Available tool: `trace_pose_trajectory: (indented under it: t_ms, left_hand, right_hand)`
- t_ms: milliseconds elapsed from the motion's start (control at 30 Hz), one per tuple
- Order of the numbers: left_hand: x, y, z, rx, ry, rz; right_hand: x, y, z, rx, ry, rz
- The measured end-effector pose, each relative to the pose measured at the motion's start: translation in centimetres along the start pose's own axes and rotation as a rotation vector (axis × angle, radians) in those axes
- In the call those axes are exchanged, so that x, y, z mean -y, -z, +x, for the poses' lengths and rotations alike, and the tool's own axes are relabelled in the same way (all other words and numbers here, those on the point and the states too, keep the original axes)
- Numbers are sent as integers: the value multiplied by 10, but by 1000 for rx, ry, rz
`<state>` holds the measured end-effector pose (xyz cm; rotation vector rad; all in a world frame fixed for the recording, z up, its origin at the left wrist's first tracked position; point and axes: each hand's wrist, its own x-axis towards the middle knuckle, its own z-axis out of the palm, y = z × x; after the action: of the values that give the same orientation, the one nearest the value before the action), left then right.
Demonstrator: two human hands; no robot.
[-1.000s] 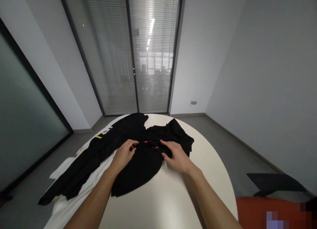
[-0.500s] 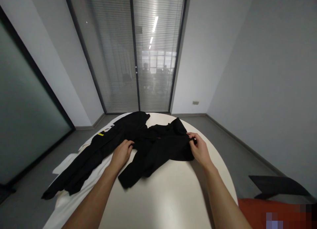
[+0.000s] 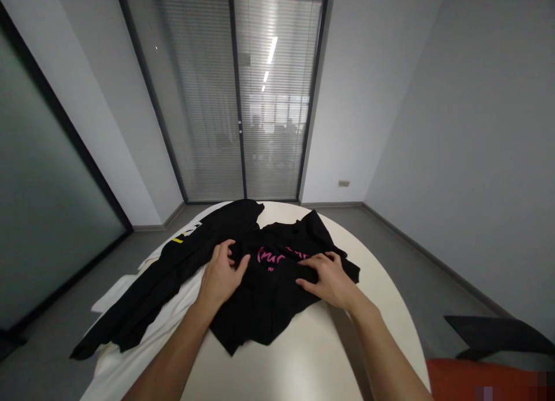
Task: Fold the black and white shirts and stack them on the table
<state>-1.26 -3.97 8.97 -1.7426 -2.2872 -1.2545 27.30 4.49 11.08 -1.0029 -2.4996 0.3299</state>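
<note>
Spanning the black shirt [image 3: 269, 297], both hands leave the table's [image 3: 390, 308] right rim free.

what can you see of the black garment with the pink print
The black garment looks like soft, matte cloth, with pink lettering that folds break up, so it cannot be read in full. It lies rumpled on the pale table, its near edge uneven with a pointed corner. Its far left side meets another black garment. The left hand is at its left side, the right hand at its right, by the print; how firmly they touch is unclear.
</note>
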Motion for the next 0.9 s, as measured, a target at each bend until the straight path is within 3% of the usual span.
trace_pose_trajectory:
  t_ms: [100,267,400,467,567,633,733,800,900]
  left_hand:
    - [-6,-5,-11,128,10,120]
    - [3,-12,-19,309,30,205]
    - [12,-17,-10,312,1,65]
    - [21,-17,1,244,62,-24]
    - [39,-10,18,-8,179,-162]
    - [50,1,27,-152,243,-211]
    - [55,18,32,-256,269,-181]
    - [45,26,28,-285,225,-87]
    - [21,27,16,-307,21,141]
  right_hand:
    - [3,-4,0,14,-12,164]
    - [-3,-3,0,-273,-193,429]
    - [-9,-1,1,-328,-241,609]
    - [-9,4,-1,-275,-238,703]
    - [-9,17,-10,-113,-161,855]
    - [-8,25,-17,104,-111,941]
    - [-6,29,-20,393,-112,930]
    - [-4,24,-17,345,-139,809]
    - [-5,11,-10,125,-127,564]
